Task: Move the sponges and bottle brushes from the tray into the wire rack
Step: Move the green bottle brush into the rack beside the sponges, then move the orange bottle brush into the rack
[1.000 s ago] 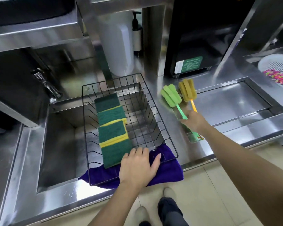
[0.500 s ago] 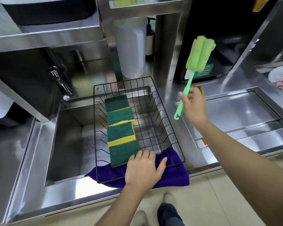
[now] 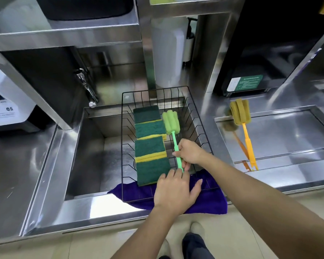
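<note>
A black wire rack (image 3: pixel 202 118) sits over the sink, its front edge on a purple cloth (image 3: pixel 209 200). Several green-and-yellow sponges (image 3: pixel 150 144) lie in a row inside it. My right hand (image 3: pixel 190 153) grips the handle of a green bottle brush (image 3: pixel 171 121), whose foam head lies inside the rack beside the sponges. My left hand (image 3: pixel 174 191) rests flat, fingers spread, on the rack's front edge and the cloth. A yellow bottle brush (image 3: pixel 240 116) lies on the steel tray (image 3: pixel 288 135) to the right.
A sink basin (image 3: pixel 94 154) lies under the rack with a tap (image 3: pixel 86 88) at its back left. A white jug (image 3: pixel 168 53) and a pump bottle stand behind the rack. A black appliance (image 3: pixel 260 53) sits behind the tray. My shoes show below the counter edge.
My right hand lifted the green brush off the tray, swung it up, then brought it left and down into the rack. My left hand stayed on the rack's front edge.
</note>
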Tool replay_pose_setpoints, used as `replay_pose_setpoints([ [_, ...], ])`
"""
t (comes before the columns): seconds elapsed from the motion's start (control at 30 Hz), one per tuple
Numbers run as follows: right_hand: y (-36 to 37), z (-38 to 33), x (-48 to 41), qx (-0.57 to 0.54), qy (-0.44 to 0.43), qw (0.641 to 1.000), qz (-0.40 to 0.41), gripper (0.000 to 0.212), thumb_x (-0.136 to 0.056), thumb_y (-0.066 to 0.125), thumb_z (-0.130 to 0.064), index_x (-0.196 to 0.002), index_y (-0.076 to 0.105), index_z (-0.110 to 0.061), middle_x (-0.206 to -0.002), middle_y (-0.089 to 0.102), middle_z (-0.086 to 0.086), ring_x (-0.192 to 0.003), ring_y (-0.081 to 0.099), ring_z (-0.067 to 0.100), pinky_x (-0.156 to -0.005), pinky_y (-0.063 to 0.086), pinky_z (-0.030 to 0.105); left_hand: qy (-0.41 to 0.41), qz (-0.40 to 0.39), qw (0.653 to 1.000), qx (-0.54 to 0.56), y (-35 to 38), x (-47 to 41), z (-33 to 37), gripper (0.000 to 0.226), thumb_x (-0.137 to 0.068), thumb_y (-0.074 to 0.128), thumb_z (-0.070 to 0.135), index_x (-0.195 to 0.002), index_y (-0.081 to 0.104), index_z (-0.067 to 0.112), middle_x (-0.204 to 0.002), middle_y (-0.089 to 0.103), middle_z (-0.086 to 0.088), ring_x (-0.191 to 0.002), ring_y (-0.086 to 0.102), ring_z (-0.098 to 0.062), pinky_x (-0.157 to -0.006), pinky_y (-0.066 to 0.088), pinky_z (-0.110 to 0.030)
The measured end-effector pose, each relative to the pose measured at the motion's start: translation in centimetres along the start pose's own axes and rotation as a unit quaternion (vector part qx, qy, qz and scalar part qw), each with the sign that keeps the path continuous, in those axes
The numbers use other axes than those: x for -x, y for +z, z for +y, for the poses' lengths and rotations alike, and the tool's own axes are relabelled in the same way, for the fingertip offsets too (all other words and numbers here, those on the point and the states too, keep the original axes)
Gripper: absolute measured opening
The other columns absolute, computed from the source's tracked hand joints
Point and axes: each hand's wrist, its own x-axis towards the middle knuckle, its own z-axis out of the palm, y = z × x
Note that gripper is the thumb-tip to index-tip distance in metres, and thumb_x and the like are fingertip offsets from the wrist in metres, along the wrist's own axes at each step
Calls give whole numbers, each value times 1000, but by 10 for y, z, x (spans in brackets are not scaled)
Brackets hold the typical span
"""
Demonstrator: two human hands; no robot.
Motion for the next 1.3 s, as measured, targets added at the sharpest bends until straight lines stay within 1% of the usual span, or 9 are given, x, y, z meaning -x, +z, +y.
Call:
replay_pose_setpoints([
  [0.1, 2, 4, -3, 20, 4, 1000, -11, 19, -94, 52, -20, -85, 37, -12, -54, 59, 12, -35, 55, 16, -33, 44, 21, 0, -8, 1000, 3, -1, 0, 0, 51, -88, 38, 52, -88, 71, 13, -66, 63, -3, -60, 59, -21, -50, 44, -30],
  [0.27, -1, -3, 2, 84, 8, 996, -29, 29, -92, 54, -24, -70, 43, -10, -54, 54, 8, -37, 49, 15, -32, 38, 21, -3, -17, 1000, 1, -3, 0, 0, 51, -88, 37, 53, -68, 64, 15, -63, 61, -2, -58, 57, -20, -50, 43, -29],
  [0.37, -16, -11, 6, 72, -2, 997, -7, 26, -91, 55, -27, -79, 55, -3, -65, 59, 10, -41, 48, 15, -35, 35, 20, -2, -15, 1000, 2, -3, 0, 0, 50, -88, 38, 52, -66, 63, 15, -62, 60, -2, -57, 57, -21, -50, 44, -30],
  [0.43, -32, -15, 10, 0, -33, 996, 86, 22, -92, 53, -24, -93, 60, -3, -75, 62, 11, -51, 54, 18, -39, 42, 23, -1, -8, 1000, 5, -2, 1, 1, 49, -88, 39, 51, -66, 63, 15, -61, 60, -2, -57, 57, -21, -50, 44, -30],
  [0.57, -71, 4, 16, 15, -27, 928, 372, 21, -93, 47, -21, -100, 61, -6, -99, 69, 20, -93, 64, 37, -79, 52, 42, 0, -5, 1000, 4, -1, 0, 0, 47, -88, 39, 50, -66, 62, 15, -61, 59, -1, -56, 56, -21, -49, 43, -30],
  [0.67, -92, 40, 19, -8, 40, 901, 433, 23, -91, 47, -16, -109, 55, -5, -110, 65, 22, -102, 60, 41, -85, 47, 44, 2, 0, 1000, 3, 0, 1, 1, 46, -87, 40, 48, -65, 62, 15, -60, 58, -1, -55, 55, -21, -48, 42, -30],
  [1.0, -86, 124, 37, 53, 209, 916, 337, 40, -93, 46, -32, -116, 46, 1, -125, 48, 25, -111, 53, 46, -88, 43, 50, 8, 12, 1000, -3, 3, 0, 1, 45, -87, 40, 45, -62, 60, 13, -57, 54, -2, -52, 52, -22, -46, 39, -30],
  [1.17, -93, 113, 42, 15, 192, 920, 342, 26, -90, 53, -32, -84, 48, -7, -92, 58, 23, -97, 58, 43, -74, 43, 39, 9, 4, 1000, -3, 3, 1, 0, 46, -87, 40, 45, -63, 60, 12, -58, 55, -2, -52, 52, -22, -45, 39, -31],
  [1.3, -98, 98, 41, -73, 85, 893, 436, 19, -91, 54, -21, -95, 55, -2, -96, 65, 24, -96, 58, 40, -80, 44, 41, 10, 3, 1000, 0, 2, 1, 0, 47, -87, 39, 46, -63, 61, 13, -58, 55, -2, -52, 53, -22, -46, 40, -31],
])
